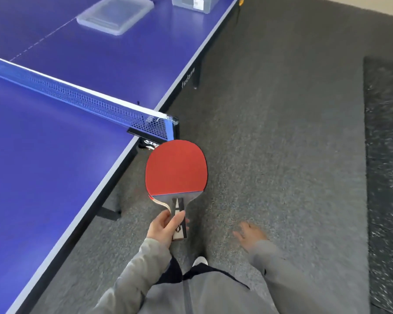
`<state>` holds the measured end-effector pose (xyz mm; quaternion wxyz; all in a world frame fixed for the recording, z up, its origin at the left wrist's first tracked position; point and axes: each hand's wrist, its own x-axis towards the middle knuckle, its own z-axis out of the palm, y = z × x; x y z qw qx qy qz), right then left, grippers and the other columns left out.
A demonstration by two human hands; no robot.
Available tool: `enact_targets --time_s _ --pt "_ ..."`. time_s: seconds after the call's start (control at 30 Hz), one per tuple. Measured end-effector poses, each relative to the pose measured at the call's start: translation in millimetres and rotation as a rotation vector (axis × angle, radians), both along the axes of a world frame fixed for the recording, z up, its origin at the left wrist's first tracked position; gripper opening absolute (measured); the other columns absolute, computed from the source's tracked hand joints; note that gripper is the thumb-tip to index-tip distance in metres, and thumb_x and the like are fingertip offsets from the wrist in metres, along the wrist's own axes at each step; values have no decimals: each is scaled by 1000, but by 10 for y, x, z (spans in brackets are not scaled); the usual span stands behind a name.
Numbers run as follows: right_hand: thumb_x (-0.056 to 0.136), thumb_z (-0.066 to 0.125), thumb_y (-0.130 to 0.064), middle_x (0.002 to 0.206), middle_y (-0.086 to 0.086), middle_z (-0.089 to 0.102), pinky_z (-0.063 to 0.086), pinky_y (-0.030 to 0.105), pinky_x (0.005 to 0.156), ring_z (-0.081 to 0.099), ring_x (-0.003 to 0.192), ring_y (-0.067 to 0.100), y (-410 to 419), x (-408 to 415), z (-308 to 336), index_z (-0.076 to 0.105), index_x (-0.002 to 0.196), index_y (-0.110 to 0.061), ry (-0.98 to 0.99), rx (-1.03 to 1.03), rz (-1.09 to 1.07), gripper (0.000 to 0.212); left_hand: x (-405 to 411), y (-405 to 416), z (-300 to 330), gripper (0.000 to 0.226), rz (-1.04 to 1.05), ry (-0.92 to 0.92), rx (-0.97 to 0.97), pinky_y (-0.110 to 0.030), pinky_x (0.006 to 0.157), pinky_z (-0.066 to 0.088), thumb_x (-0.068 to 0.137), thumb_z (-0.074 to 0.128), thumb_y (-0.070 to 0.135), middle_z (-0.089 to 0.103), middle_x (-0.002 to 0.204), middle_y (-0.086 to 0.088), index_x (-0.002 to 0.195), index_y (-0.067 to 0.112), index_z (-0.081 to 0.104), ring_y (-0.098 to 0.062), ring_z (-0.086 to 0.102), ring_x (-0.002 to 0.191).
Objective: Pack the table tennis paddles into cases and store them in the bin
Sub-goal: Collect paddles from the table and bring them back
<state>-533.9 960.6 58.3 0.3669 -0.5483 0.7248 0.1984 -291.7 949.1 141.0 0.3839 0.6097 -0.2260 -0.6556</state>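
My left hand (163, 227) grips the handles of red-faced table tennis paddles (176, 168), held upright over the grey carpet beside the table. A second paddle's edge shows just behind the front one. My right hand (250, 234) hangs free to the right, fingers spread, holding nothing. At the far end of the blue table (55, 166) stands a clear plastic bin (193, 3), cut off by the frame's top edge. Its flat clear lid (115, 13) lies to the left of it. No paddle cases are in view.
The net (77, 96) crosses the table, and its black clamp post (173, 128) juts over the side edge just beyond the paddles. Table legs (110, 209) stand under the edge. A darker speckled mat (386, 177) runs along the right.
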Motion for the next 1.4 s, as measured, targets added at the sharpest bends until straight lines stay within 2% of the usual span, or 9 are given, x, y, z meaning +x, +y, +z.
enact_targets --time_s 0.1,0.37,0.57,0.73,0.9,1.03,1.13,1.23,1.4 --pt "97 36 -50 147 7 36 31 36 108 35 135 26 -75 -231 8 34 142 -17 -7 30 -37 56 -300 -177 21 7 -51 -2 11 -22 48 52 88 58 5 67 55 -3 83 1 56 -11 61 46" --pt "97 38 -42 149 8 32 29 40 111 33 136 29 -877 -727 10 31 143 -16 42 16 44 53 -883 -1019 -75 4 -122 41 -8 -20 56 53 89 56 2 68 56 0 86 3 58 -9 62 50" --pt "98 33 -44 143 8 38 33 41 107 35 133 29 -1821 -1020 51 37 137 -16 92 62 92 48 -1210 -1992 -187 8 -64 95 0 -30 65 52 88 57 2 68 57 1 83 7 57 -10 65 53" --pt "99 34 -42 143 9 37 33 38 106 36 131 29 -2542 -1195 167 36 136 -14 87 27 109 47 -1311 -2643 -200 6 -13 95 -21 -20 47 52 88 58 6 69 58 0 83 8 58 -8 64 50" --pt "98 34 -44 145 8 36 33 37 107 36 133 28 -3313 -1324 216 33 140 -16 92 -13 170 50 -1307 -3185 -201 9 106 113 -9 -21 46 51 90 56 8 67 56 0 83 3 55 -10 62 46" --pt "98 34 -45 147 5 35 27 39 110 31 137 24 -4060 -1320 177 29 144 -21 75 -31 260 52 -1272 -3590 -235 41 240 52 -23 -26 54 51 71 75 34 67 65 -7 86 3 53 -11 63 52" --pt "98 34 -45 146 5 36 27 40 108 31 137 24 -4643 -1272 148 28 144 -20 52 -50 367 52 -1265 -3888 -264 50 357 12 -12 -25 55 50 68 79 38 67 64 -6 93 3 52 -14 63 56" --pt "98 34 -45 145 5 38 29 39 108 33 136 24 -5201 -1215 129 29 143 -20 29 -59 488 52 -1249 -4160 -328 80 507 -25 -6 -38 69 41 41 81 67 54 82 -13 92 12 53 -24 49 74" --pt "98 32 -45 146 3 36 28 38 109 31 136 22 -5974 -1058 174 28 143 -21 30 -92 707 51 -1183 -4462 -328 74 718 -42 14 -37 68 40 46 81 65 52 83 -14 89 9 57 -25 45 75"
